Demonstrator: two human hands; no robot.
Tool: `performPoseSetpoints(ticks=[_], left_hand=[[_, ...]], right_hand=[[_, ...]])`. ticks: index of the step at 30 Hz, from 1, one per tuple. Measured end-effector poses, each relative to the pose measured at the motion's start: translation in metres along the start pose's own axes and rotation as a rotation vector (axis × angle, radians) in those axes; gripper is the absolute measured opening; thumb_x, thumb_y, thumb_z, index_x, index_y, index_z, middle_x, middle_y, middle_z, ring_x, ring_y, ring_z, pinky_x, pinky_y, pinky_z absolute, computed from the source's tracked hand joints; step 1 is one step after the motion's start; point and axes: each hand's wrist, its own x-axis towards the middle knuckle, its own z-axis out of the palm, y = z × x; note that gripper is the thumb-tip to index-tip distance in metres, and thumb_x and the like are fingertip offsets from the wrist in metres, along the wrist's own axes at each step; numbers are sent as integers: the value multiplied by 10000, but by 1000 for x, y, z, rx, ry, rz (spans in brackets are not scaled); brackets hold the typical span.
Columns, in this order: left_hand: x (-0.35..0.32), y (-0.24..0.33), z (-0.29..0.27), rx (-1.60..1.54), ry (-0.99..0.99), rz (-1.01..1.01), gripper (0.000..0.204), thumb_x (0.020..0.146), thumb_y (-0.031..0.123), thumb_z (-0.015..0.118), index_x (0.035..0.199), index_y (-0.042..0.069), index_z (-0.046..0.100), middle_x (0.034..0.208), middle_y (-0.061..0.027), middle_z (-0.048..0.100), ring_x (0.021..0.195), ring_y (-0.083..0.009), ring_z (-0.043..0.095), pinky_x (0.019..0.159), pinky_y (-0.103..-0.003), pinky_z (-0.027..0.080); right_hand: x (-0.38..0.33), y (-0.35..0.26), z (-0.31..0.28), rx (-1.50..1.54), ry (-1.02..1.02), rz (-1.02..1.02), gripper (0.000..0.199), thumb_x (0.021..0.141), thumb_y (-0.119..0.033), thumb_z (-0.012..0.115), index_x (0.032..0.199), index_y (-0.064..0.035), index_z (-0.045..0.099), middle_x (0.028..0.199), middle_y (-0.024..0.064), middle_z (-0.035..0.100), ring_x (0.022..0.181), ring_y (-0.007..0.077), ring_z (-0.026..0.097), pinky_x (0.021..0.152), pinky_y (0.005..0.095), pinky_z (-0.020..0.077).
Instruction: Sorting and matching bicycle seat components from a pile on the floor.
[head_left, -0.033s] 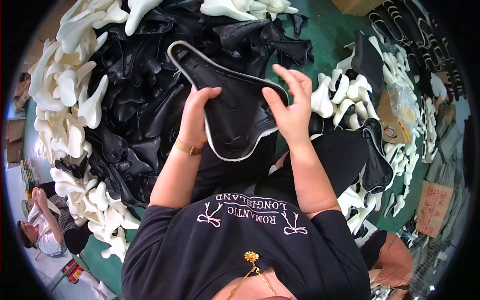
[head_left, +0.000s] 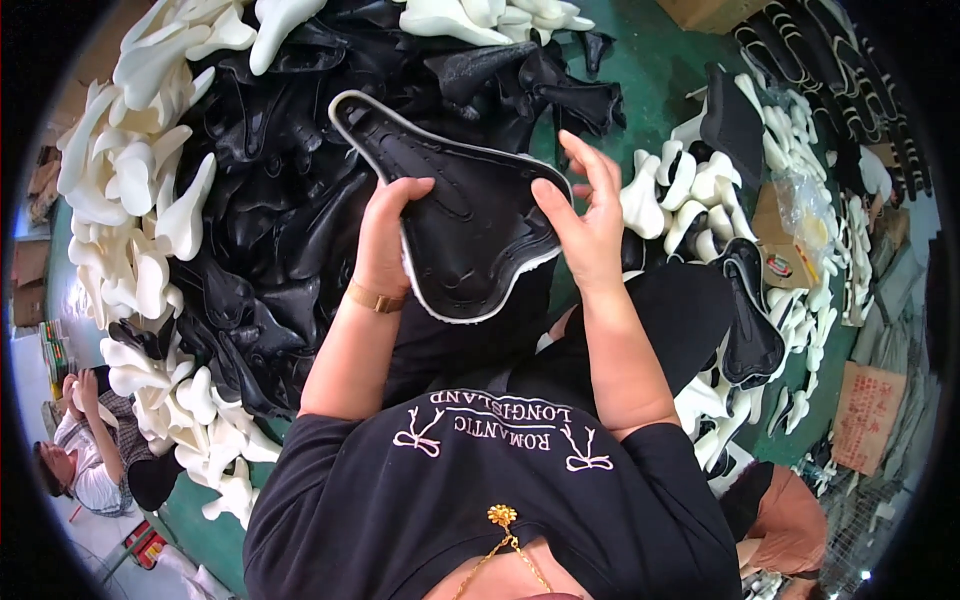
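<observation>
Nothing has shifted — both hands, left hand (head_left: 385, 235) and right hand (head_left: 585, 225), still grip black saddle (head_left: 460, 220).

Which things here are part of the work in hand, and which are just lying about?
In hand: black saddle, left hand, right hand.

Lying about: black pile, white pieces, cardboard, green floor.

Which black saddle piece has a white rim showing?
The black saddle piece held in the left hand and right hand; the heaped black ones show none.
</observation>
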Motion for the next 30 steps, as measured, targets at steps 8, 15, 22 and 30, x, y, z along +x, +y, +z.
performPoseSetpoints(ticks=[8,15,22,30], left_hand=[[2,-10,3,-56,40,1,413,742,13,470,1154,11,480,1025,-138,599,948,-268,616,870,-372,523],[29,21,24,17,-105,513,183,962,143,515,1131,77,493,1080,-133,611,1013,-250,612,784,-362,543],[34,12,22,1166,-366,706,259,885,174,636,1094,37,566,941,-91,638,887,-173,630,791,-296,500],[88,199,-236,1673,934,1025,209,733,130,626,908,55,713,927,-178,667,941,-350,606,840,-429,489]], right_hand=[[-9,4,-8,1068,-316,753,391,884,-140,604,1234,16,527,1088,69,631,952,149,608,862,307,487],[-19,-16,-38,837,-154,636,415,851,-165,574,1197,59,531,1069,96,621,975,163,595,891,299,463],[-44,-33,-171,118,115,434,552,713,-218,543,1184,67,585,1017,116,627,928,216,606,890,321,463],[-56,36,-343,-372,-25,581,639,808,-441,613,1239,15,492,1151,187,587,1051,301,575,855,383,479]])
